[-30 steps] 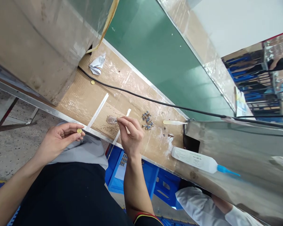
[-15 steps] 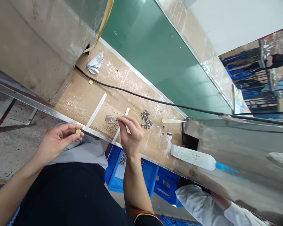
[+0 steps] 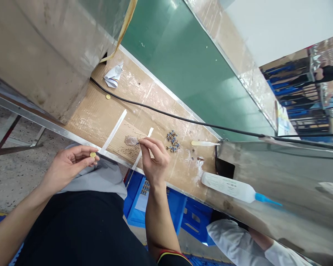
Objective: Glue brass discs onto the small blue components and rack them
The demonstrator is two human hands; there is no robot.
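Between the thumb and fingers of my left hand (image 3: 69,165) is a small yellow disc (image 3: 92,154), held just off the table's front edge. My right hand (image 3: 156,159) is closed in a pinch over the cardboard-covered table, at the right end of a small clear plastic container (image 3: 131,140). Something tiny and dark is at those fingertips, too small to name. A thin stick (image 3: 140,133) lies just behind them. To the right sits a pile of small blue and brass-coloured metal parts (image 3: 173,141). Dark specks are scattered around the clear container.
A black cable (image 3: 166,115) crosses the table. Another yellow disc (image 3: 108,96) and a crumpled cloth (image 3: 113,75) lie at the back left. To the right are a pale flat tool (image 3: 203,143) and a white bottle (image 3: 228,187) with a blue nozzle. Blue crates (image 3: 170,207) stand below.
The view has shifted slightly, moving the table things a little to the right. Both hands keep nearly the same pose and place, the left still with the yellow disc.
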